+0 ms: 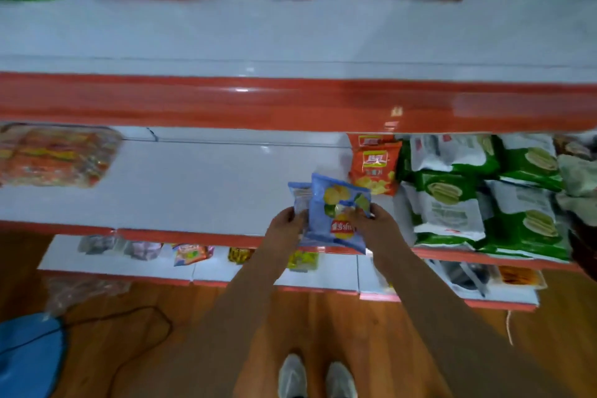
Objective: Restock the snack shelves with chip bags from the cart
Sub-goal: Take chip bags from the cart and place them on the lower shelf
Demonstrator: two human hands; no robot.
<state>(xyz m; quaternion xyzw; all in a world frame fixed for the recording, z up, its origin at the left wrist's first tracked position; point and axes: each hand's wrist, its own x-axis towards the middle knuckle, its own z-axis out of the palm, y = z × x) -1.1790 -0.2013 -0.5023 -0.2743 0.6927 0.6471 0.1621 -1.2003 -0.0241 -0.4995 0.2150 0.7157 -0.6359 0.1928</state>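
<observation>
Head view, the only one supplied: both hands are at the front edge of the middle white shelf with its red lip (pixel 181 194). The left hand (pixel 286 223) grips the left side of a light blue foil chip bag (pixel 336 213), fingers curled over its edge; the right hand (pixel 376 220) pinches the right side of what appears to be the same bundle. A second blue bag (pixel 298 197) shows just behind the first, so two bags are probably being handled together. The bags stand upright, partly over the shelf edge, beside a row of orange chip bags (pixel 374 171), which suggests a new facing is being started on the bare run to the left of that row. Green and white snack bags (pixel 452 200) lie stacked further right. The cart is not in view. Judgement: placement under way, bags not yet released.
</observation>
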